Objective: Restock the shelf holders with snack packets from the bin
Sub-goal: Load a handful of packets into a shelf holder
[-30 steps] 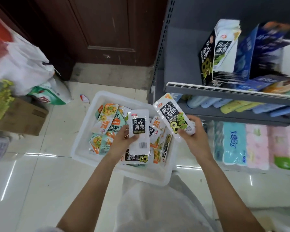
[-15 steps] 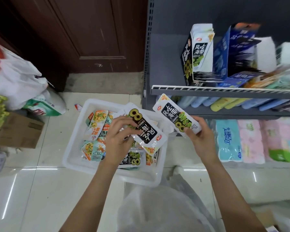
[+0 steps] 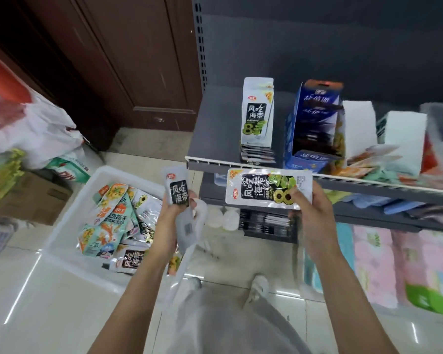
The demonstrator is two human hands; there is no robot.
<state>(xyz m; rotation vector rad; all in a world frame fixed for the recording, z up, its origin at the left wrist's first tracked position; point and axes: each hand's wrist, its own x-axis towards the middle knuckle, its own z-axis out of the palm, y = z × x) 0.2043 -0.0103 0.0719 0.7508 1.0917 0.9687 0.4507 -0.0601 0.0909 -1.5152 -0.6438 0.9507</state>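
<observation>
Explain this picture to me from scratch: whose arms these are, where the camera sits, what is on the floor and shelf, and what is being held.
There is no machine here. A person wears a wide-angle camera on the head, so the one view looks down along their own bare arms. The left hand grips a black-and-white seaweed snack packet upright. The right hand pinches a matching packet turned sideways, in front of the shelf edge. On the tiled floor stands a white plastic bin holding mixed snack packets. On the grey shelf a stack of the same seaweed packets stands upright, beside a blue display box. Below are pastel tissue packs.
</observation>
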